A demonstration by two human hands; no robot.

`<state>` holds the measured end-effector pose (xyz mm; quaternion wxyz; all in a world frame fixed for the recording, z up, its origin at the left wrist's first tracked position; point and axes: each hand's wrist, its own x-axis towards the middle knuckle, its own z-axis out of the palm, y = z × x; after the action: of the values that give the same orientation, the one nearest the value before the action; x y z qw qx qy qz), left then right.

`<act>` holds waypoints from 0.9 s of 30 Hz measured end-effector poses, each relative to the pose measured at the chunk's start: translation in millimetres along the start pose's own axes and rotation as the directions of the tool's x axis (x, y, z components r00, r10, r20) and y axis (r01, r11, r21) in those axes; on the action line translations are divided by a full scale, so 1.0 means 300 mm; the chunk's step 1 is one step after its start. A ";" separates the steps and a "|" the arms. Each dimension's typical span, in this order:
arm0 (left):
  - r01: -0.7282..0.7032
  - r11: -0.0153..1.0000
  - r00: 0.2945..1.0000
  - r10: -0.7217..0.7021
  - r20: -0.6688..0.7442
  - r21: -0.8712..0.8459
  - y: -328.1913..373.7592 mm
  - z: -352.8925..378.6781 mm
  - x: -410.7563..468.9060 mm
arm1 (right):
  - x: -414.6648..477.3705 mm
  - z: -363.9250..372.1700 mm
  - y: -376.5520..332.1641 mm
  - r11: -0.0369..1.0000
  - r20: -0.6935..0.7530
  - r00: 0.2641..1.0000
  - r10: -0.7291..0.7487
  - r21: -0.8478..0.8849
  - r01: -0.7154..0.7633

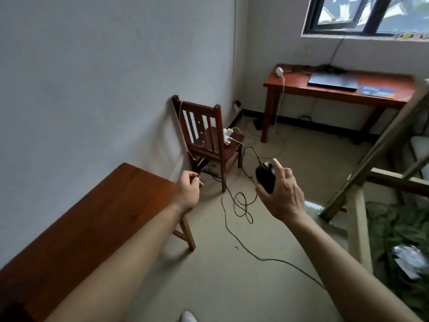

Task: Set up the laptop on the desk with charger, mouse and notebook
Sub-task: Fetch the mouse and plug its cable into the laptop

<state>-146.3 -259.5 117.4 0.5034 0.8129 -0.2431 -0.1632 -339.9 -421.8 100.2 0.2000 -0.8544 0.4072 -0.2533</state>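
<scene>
My right hand [282,191] grips a black wired mouse [265,176] in mid-air over the floor. Its black cable [241,203] loops down and runs to my left hand [187,190], which pinches the cable's end. Far across the room stands a red-brown desk [294,86] under the window. On it lie a shut dark laptop [333,81], a blue and yellow notebook [377,91] to its right, and a white charger [279,71] at its left end with a white cord hanging down.
A wooden chair [209,140] by the wall carries a white power strip [228,135]. A second wooden table [76,219] is at my left. Cables trail over the floor [255,254]. A wooden frame [358,205] and green bedding stand at the right.
</scene>
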 end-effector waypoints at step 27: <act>-0.257 0.946 0.889 0.311 0.337 -0.196 0.631 1.311 1.582 | 1.473 -0.024 0.856 0.887 -0.256 0.864 0.433 -0.048 -0.459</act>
<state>2.5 -886.9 104.7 0.5263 0.6851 -0.4358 -0.2523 -258.2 -926.1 84.4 0.1568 -0.7099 0.6276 -0.2786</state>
